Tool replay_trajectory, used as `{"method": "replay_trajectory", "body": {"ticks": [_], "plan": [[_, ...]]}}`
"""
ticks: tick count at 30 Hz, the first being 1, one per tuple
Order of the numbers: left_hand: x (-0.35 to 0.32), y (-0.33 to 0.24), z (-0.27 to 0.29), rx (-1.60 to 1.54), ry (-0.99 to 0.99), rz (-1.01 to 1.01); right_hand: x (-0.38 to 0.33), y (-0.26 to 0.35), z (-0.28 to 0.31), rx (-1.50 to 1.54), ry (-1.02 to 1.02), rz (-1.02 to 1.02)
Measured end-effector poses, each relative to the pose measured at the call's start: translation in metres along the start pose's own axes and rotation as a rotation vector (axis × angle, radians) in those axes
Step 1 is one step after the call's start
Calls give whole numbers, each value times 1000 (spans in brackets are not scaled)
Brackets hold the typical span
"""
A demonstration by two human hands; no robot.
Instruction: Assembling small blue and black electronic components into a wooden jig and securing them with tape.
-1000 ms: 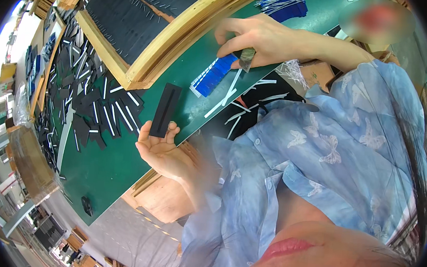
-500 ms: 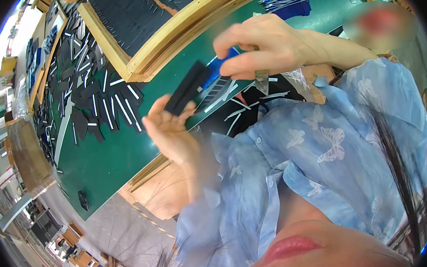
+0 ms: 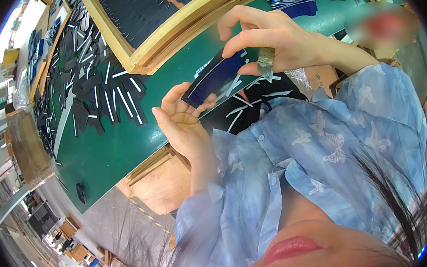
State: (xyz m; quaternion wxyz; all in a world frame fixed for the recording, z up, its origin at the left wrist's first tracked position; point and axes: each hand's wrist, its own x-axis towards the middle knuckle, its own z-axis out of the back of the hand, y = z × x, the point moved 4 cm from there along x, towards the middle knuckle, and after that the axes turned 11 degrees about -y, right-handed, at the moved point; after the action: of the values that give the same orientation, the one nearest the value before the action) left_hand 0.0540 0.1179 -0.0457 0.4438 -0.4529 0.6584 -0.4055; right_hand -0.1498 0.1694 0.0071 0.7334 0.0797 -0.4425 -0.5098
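A narrow dark strip (image 3: 203, 88), blue on the face that shows, with a pale line along it, stretches between my two hands. My left hand (image 3: 186, 126) has its fingers curled at the lower end of the strip. At the upper end, my right hand (image 3: 276, 40) pinches the strip between thumb and fingers. A short pointed piece like a blade, its upper part brownish (image 3: 265, 62), sticks out under the right palm. I cannot tell how it is held.
Black pieces with white strips (image 3: 103, 97) lie heaped on the green table (image 3: 117, 151). A wooden frame (image 3: 144, 63) with a dark panel stands beyond my hands. Blue pieces (image 3: 299, 4) are bundled at the far right. A small black object (image 3: 81, 192) rests near the table corner.
The strip has turned, so its blue face shows where a black one did. My left hand has shifted a little to the right.
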Motion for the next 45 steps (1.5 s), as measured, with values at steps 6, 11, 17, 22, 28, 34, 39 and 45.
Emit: {"method": "replay_trajectory", "body": {"ticks": [6,11,17,22,28,34,39,45], "plan": [[0,3,1,-8,27,-20,-1,1,-1,10,0,-16],[-1,3,1,1,8,-9,-2,1,-2,1,19,-43],[-2,3,2,7,5,-12,-3,3,-4,-16,13,-25],[-5,5,1,-17,34,13,-4,4,-4,-1,7,-38],[-14,-1,-5,127,-10,-59,-2,3,-4,68,-41,-39],[-9,-3,-1,-29,27,42,3,5,-2,196,-33,-61],[-7,0,-1,-51,37,88,2,7,0,214,-45,-50],[-5,2,1,-79,74,117,2,9,-1,219,-47,-63]]}}
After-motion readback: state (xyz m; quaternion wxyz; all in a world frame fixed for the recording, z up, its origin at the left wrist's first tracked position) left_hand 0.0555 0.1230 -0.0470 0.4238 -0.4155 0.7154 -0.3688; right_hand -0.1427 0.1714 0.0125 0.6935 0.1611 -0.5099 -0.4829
